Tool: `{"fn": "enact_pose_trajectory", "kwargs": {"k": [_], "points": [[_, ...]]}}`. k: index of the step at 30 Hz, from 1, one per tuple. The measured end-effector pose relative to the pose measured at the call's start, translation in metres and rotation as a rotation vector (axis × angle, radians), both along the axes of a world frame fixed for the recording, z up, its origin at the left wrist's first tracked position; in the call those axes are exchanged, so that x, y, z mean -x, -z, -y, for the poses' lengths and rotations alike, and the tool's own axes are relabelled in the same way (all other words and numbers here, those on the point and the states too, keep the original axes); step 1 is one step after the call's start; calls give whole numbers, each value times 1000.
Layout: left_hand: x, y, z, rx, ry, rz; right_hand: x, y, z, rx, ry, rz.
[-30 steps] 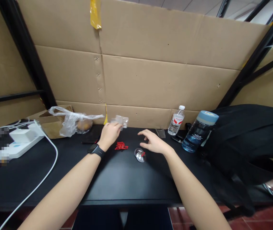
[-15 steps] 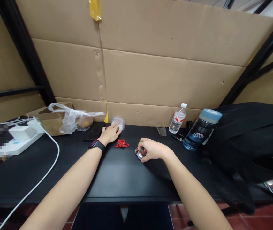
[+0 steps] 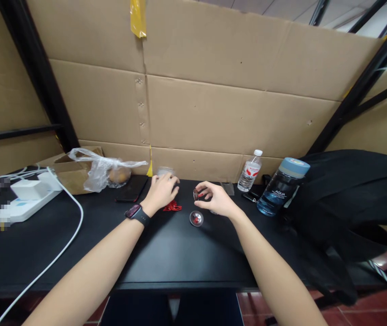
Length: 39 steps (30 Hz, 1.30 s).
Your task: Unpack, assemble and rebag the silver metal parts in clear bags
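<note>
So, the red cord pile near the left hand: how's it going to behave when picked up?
Probably floppy: the red cord pile lies in loose, bent strands on the desk. Likely light, since the strands look thin. It may tangle or trail when lifted, as the strands overlap.

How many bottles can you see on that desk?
2: a clear, white-capped bottle near the cardboard wall, and a larger, blue-lidded bottle to its right, beside the black bag, which might hide others.
</note>
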<state>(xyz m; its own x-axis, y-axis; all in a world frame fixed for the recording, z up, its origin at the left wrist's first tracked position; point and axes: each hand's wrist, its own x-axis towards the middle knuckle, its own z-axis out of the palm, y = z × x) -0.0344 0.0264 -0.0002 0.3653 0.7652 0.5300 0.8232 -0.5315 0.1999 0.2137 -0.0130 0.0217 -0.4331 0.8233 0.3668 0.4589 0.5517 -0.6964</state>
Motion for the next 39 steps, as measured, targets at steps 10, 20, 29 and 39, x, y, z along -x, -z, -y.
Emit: {"fn": "enact_pose_trajectory", "kwargs": {"k": [10, 20, 29, 39], "points": [[-32, -11, 35, 68, 308, 226, 12, 3, 4, 72, -85, -205], [13, -14, 12, 76, 81, -88, -52, -4, -18, -71, 121, 424], [-16, -5, 32, 111, 538, -145, -67, 2, -28, 190, 63, 535], [-49, 13, 47, 91, 476, -251, -41, -2, -14, 47, -117, 418]]}}
